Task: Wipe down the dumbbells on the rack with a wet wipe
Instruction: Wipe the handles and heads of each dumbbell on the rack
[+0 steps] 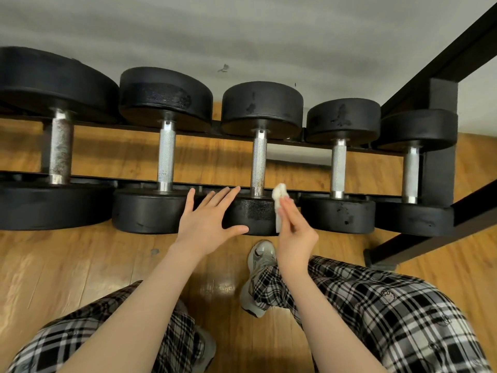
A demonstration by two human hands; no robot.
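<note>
Several black dumbbells with knurled steel handles lie side by side on a black rack (438, 170). The middle dumbbell (258, 162) is right in front of me. My left hand (208, 219) is spread flat with straight fingers over the left part of its near head (254, 215). My right hand (294, 232) holds a crumpled white wet wipe (279, 200) against the right side of that same head. The wipe's lower part hangs down beside my palm.
A larger dumbbell (165, 154) sits to the left and a smaller one (338, 168) to the right. The rack's black foot (382, 258) stands on the wooden floor at the right. My shoe (259, 254) and plaid trouser legs are below.
</note>
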